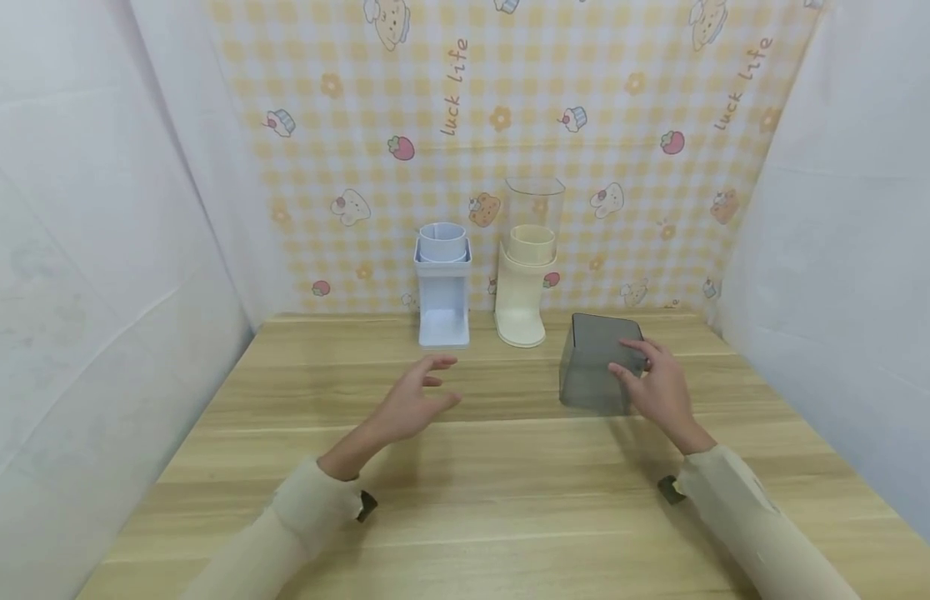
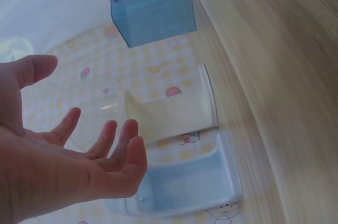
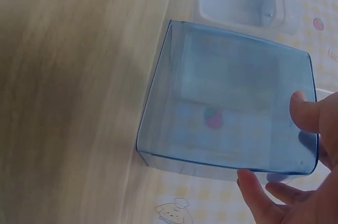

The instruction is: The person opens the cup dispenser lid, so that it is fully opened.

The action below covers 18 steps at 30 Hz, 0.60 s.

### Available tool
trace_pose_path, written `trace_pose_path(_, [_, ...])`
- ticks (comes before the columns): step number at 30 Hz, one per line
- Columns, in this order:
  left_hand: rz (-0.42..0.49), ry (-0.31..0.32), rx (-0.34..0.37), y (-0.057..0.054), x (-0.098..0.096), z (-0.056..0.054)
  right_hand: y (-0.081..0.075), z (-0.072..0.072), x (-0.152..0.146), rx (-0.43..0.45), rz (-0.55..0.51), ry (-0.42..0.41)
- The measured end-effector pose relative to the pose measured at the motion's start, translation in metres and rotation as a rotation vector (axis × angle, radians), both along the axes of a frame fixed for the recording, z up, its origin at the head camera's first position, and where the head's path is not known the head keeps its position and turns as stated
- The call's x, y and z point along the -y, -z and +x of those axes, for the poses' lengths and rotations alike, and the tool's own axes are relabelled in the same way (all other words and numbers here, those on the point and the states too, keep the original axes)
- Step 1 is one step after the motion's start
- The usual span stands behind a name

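My right hand [image 1: 663,392] holds a smoky see-through plastic container [image 1: 596,358] by its right side, the thumb on its near face and other fingers round the edge. In the right wrist view the container [image 3: 232,86] looks bluish, with a flat face and rounded corners. Over the table, in front of a pale blue stand [image 1: 444,308], my left hand [image 1: 412,404] has its fingers loosely spread and holds nothing. A round pale blue cup-like part [image 1: 442,242] sits in the top of that stand. Beside it is a cream stand [image 1: 520,304].
The cream stand carries a round cream part [image 1: 532,243] and a clear tall tank [image 1: 536,200]. Both stands are near the back edge of the wooden table [image 1: 465,500]. A yellow checked cloth [image 1: 502,83] hangs behind, with white curtains [image 1: 75,250] at the sides.
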State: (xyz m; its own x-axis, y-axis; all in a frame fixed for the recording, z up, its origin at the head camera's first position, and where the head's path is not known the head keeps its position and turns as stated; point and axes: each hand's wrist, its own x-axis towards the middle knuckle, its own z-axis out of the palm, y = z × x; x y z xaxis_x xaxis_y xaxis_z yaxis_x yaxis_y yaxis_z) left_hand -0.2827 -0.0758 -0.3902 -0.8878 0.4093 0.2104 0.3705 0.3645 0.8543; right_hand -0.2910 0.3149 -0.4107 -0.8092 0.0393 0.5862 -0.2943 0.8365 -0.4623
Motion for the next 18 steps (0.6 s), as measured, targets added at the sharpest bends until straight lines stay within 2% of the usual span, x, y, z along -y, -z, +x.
trace_pose_path(11, [-0.008, -0.045, -0.019, 0.004, -0.007, 0.003, -0.002, -0.02, -0.003, 0.008, -0.012, 0.021])
trace_pose_path(18, [-0.006, -0.022, -0.023, 0.003, -0.009, 0.004, 0.0, -0.034, -0.007, 0.011, -0.046, 0.039])
